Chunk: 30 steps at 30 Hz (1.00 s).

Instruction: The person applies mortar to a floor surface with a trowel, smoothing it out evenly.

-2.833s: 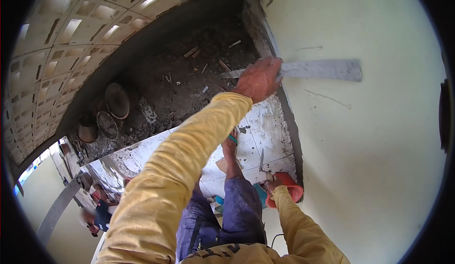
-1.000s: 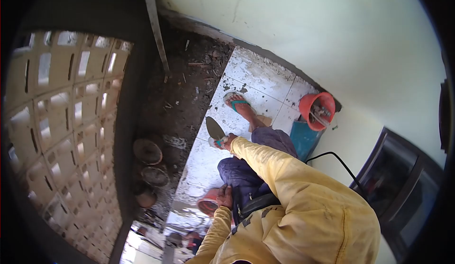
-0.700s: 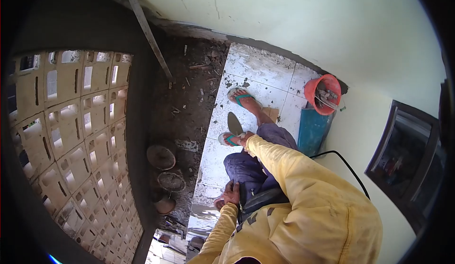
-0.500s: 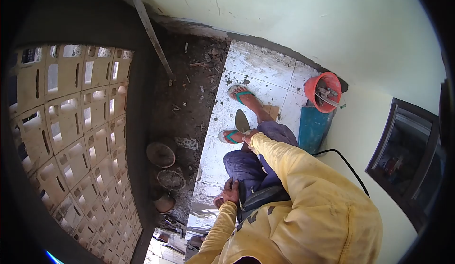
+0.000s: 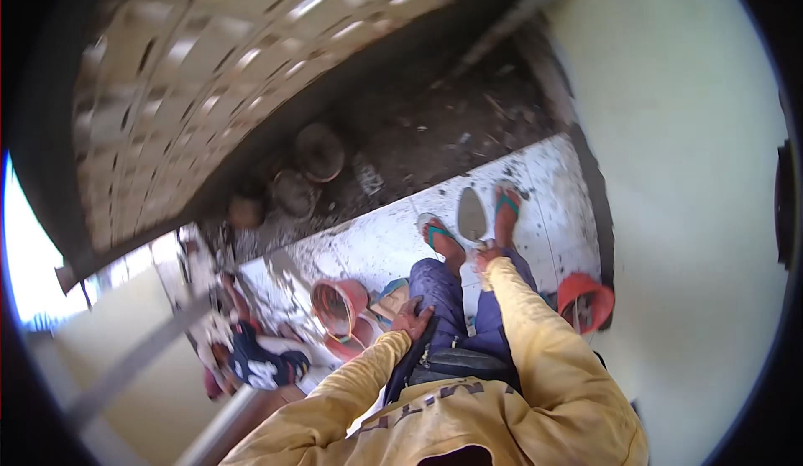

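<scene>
Trowel [image 5: 472, 212]: in the right hand [image 5: 488, 257], blade pointing far, seen between the left foot [image 5: 452, 250] and right foot [image 5: 505, 225], against the white tile [image 5: 554, 173]. Touching floor or clear of it: can't tell.
Right fingers: pinching the trowel handle; exact finger placement too small to read.
Left hand [image 5: 413, 320]: now on the left thigh [image 5: 441, 292]; fingers look slightly spread and bent, nothing visible in them.
Metal bar [image 5: 503, 33]: a few seconds ago left hand had it against the pale wall [image 5: 694, 173]; now it leans in the far corner, blurred.
View: just swung; window gone from the right, co-worker [image 5: 259, 353] and more buckets in at left.
Work status: the trowel is the only tool in hand; neither hand is on the wall, so likely a pause between strokes.
Right bucket [image 5: 577, 282]: red, against the wall base; pale bits inside, blurred.
Left bucket [image 5: 358, 293]: red, left of the left knee, greyish content, type unclear.
Second left bucket [image 5: 363, 337]: red, just nearer, mostly hidden; contents can't tell.
Dirt strip [image 5: 427, 131]: far side of the tile; basin [image 5: 320, 150], pan [image 5: 294, 194] and pot [image 5: 245, 212] at its left, contents not readable.
</scene>
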Each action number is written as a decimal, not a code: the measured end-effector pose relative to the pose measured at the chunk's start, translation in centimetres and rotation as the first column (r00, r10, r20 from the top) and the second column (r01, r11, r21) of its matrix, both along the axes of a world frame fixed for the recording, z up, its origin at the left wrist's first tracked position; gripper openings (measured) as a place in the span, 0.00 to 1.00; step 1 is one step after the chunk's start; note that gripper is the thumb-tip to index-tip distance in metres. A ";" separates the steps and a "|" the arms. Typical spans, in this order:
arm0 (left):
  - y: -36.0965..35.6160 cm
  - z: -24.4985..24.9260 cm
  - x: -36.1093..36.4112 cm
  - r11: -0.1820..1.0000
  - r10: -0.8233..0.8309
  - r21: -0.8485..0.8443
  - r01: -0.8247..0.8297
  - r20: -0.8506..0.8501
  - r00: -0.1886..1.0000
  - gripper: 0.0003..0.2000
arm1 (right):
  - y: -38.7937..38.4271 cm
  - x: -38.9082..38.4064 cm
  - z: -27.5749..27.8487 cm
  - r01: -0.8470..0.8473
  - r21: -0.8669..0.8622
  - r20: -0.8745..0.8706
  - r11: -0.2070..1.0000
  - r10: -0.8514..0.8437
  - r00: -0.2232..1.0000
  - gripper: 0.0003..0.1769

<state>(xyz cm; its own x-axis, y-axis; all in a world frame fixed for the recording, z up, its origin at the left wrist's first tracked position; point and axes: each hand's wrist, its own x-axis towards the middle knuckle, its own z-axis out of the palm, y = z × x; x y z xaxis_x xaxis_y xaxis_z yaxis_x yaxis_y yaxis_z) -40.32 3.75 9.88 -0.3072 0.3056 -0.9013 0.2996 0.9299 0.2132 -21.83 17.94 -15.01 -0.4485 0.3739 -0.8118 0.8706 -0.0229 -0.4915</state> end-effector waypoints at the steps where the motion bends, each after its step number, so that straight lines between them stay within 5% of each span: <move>1: 0.5 0.2 0.4 0.999 0.034 0.006 -0.034 0.002 0.999 0.35 | 0.9 1.2 -1.6 0.112 -0.157 -0.005 0.981 -0.114 0.993 0.27; 2: 0.3 -0.2 0.9 0.997 0.076 0.027 -0.076 0.009 0.997 0.37 | 1.3 2.6 -3.9 0.334 -0.368 0.058 0.868 -0.337 0.940 0.24; 4: 1.3 0.0 1.8 0.990 0.133 0.051 -0.132 -0.016 0.991 0.37 | 7.8 1.5 1.2 0.769 -0.549 0.396 0.328 -0.708 0.585 0.13; 6: 1.3 0.0 2.8 0.980 0.193 0.062 -0.190 -0.040 0.980 0.38 | 13.8 0.9 5.1 0.608 -0.576 0.338 0.546 -0.518 0.786 0.11; 7: 1.9 0.4 3.1 0.972 0.229 0.062 -0.225 -0.068 0.971 0.38 | 16.1 -2.0 9.4 0.471 -0.278 0.369 0.837 -0.359 0.857 0.11; 9: 2.7 1.6 3.7 0.953 0.301 0.056 -0.297 -0.114 0.947 0.39 | 19.9 -1.8 7.2 0.229 -0.127 0.435 0.965 -0.153 0.887 0.13; 10: 2.3 1.2 4.4 0.933 0.356 0.116 -0.341 -0.143 0.924 0.38 | 20.5 2.3 -1.6 -0.198 0.149 0.375 0.969 0.130 0.918 0.19; 12: 2.1 1.6 5.2 0.884 0.466 0.135 -0.448 -0.171 0.868 0.37 | 25.3 -1.2 1.3 -0.271 0.003 0.473 0.963 0.237 0.848 0.24; 15: 1.0 0.3 7.1 0.782 0.621 0.196 -0.591 -0.163 0.767 0.36 | 28.1 -8.5 5.5 -0.536 0.052 0.542 0.843 0.427 0.724 0.25; 16: 0.9 0.0 7.3 0.731 0.680 0.200 -0.653 -0.127 0.722 0.36 | 30.3 -4.6 -5.4 -0.839 -0.034 0.518 0.542 0.728 0.449 0.29; 17: 0.9 -0.4 7.3 0.675 0.734 0.202 -0.709 -0.091 0.673 0.36 | 30.4 -8.6 -2.3 -0.932 -0.090 0.493 0.350 0.829 0.264 0.28; 19: 0.9 -2.3 6.5 0.613 0.784 0.229 -0.756 -0.053 0.619 0.37 | 28.4 -18.0 3.4 -0.961 -0.136 0.338 -0.242 0.900 -0.274 0.26; 20: 1.1 -2.6 5.3 0.608 0.789 0.214 -0.765 -0.049 0.613 0.37 | 27.1 -21.6 4.3 -0.917 -0.091 0.317 -0.390 0.861 -0.397 0.25; 23: 0.1 -4.7 3.2 0.541 0.831 0.265 -0.799 -0.016 0.557 0.35 | 23.7 -28.9 0.9 -0.766 0.130 0.373 -0.630 0.746 -0.551 0.29; 25: -1.1 -4.5 1.0 0.460 0.878 0.264 -0.848 0.009 0.478 0.35 | 21.3 -33.4 -4.8 -0.827 0.029 0.431 -0.562 0.754 -0.497 0.31; 27: -1.7 -5.3 -0.3 0.351 0.925 0.295 -0.889 0.035 0.377 0.34 | 17.0 -41.2 -2.5 -0.593 -0.013 0.408 -0.805 0.537 -0.738 0.30; 30: -1.9 -7.7 -1.4 0.191 0.972 0.336 -0.922 0.063 0.225 0.31 | 14.3 -48.5 -9.1 -0.629 0.017 0.510 -0.777 0.548 -0.663 0.29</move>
